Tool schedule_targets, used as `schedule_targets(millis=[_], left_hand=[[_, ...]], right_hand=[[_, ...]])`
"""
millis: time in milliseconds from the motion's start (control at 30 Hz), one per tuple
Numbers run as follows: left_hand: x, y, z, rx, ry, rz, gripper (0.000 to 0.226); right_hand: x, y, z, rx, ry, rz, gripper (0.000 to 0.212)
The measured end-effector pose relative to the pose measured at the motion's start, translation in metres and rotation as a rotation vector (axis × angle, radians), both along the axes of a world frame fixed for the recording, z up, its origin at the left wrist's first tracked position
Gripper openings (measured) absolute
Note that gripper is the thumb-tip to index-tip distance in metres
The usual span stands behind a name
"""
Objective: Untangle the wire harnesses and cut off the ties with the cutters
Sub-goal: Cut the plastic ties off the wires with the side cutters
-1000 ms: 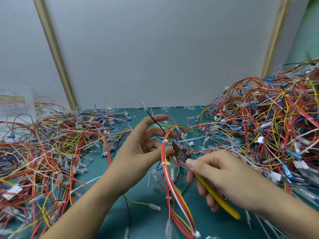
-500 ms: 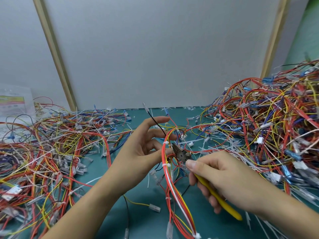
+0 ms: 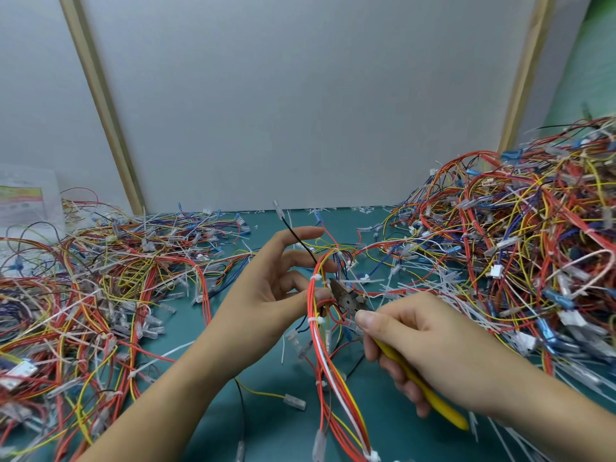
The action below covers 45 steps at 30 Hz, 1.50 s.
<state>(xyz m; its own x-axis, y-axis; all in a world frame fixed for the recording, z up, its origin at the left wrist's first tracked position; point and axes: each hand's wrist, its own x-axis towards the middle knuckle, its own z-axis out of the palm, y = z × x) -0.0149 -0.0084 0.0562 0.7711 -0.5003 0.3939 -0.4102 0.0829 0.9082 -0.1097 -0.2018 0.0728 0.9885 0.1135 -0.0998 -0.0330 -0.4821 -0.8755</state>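
Over the worktop's [image 3: 280, 435] middle, the left hand [image 3: 266, 295] pinches the harness [image 3: 328, 358] — the right hand [image 3: 433, 348] grips the cutters [image 3: 348, 299], nose buried beside a white tie [image 3: 315, 278]. Blades that close could nick insulation.

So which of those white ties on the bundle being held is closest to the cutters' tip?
The topmost tie, just left of the cutters; the other ties sit lower down the bundle.
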Motion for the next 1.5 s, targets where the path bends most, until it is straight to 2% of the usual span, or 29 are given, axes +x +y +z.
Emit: schedule_targets(millis=[733, 967, 1133, 1267, 1333, 1500], left_hand=[[-0.003, 0.0, 0.002, 0.047, -0.059, 0.026, 0.057], [-0.002, 0.001, 0.001, 0.038, -0.071, 0.041, 0.055], [0.0, 0.001, 0.002, 0.029, -0.067, 0.06, 0.053], [0.001, 0.002, 0.001, -0.039, -0.006, 0.003, 0.044], [0.0, 0.003, -0.001, -0.073, 0.041, -0.088, 0.041], [0.001, -0.002, -0.006, -0.134, 0.109, -0.24, 0.042]], right_hand=[[-0.001, -0.001, 0.0, -0.002, -0.005, 0.0, 0.047], [0.002, -0.001, -0.002, 0.105, 0.007, -0.045, 0.045], [0.007, -0.003, 0.002, 0.339, -0.138, -0.209, 0.033], [0.011, -0.007, -0.001, 0.429, -0.274, -0.336, 0.01], [0.013, -0.007, -0.001, 0.472, -0.26, -0.337, 0.012], [0.012, 0.001, -0.008, 0.41, -0.222, -0.257, 0.007]])
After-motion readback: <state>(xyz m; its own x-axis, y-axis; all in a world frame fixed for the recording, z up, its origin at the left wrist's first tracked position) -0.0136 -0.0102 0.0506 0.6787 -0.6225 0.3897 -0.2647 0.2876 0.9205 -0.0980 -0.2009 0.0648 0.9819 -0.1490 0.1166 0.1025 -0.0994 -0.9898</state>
